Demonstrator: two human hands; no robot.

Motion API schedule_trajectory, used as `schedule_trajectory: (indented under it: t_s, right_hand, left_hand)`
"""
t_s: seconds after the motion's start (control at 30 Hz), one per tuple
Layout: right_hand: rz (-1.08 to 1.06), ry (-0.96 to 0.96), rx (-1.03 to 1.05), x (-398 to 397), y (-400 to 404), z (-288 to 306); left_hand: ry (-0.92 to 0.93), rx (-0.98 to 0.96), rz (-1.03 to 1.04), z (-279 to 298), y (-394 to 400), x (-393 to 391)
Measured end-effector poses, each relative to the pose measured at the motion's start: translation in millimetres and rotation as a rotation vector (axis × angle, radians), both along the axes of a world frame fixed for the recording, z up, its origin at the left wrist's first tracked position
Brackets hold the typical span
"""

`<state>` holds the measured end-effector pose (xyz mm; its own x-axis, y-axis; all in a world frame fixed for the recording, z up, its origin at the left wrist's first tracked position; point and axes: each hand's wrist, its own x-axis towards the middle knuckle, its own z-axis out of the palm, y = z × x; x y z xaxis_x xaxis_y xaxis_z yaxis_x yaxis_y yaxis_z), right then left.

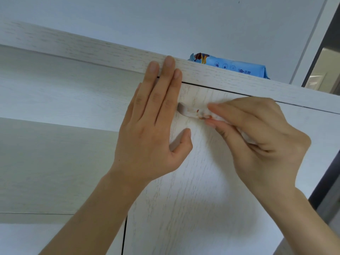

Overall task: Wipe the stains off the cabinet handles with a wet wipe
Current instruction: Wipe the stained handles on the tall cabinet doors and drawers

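Note:
A white handle [189,111] sticks out of the pale wood-grain cabinet door [193,190] near its top edge, with reddish-brown stains toward its right end. My right hand [261,142] pinches a folded white wet wipe [219,117] round the handle's right part, touching the stains. My left hand [152,126] lies flat on the door's upper left corner with straight fingers reaching onto the cabinet's top board; it covers the handle's left end.
A blue pack of wet wipes [233,67] lies on top of the cabinet [92,50], behind its front edge. Open shelves run to the left of the door. A dark door frame [320,57] stands at the right.

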<state>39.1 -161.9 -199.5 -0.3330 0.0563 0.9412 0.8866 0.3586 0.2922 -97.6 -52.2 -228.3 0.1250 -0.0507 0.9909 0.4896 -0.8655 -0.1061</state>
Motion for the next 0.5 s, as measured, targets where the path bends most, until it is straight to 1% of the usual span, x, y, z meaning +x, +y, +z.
schedule_trajectory:
  t_s: [0.1,0.33,0.4,0.5]
  right_hand:
    - [0.002,0.036,0.001,4,-5,-3]
    - [-0.040,-0.086,0.013,-3,2,4]
    - [-0.061,-0.093,0.026,-3,2,2]
    - [-0.031,-0.090,0.043,-9,6,0]
  left_hand:
    - [0.038,0.017,0.024,-1,2,-5]
    - [0.032,0.029,0.028,-2,4,-5]
    - [0.032,0.028,0.012,-3,4,-6]
    - [0.014,0.035,-0.007,-2,4,-5]
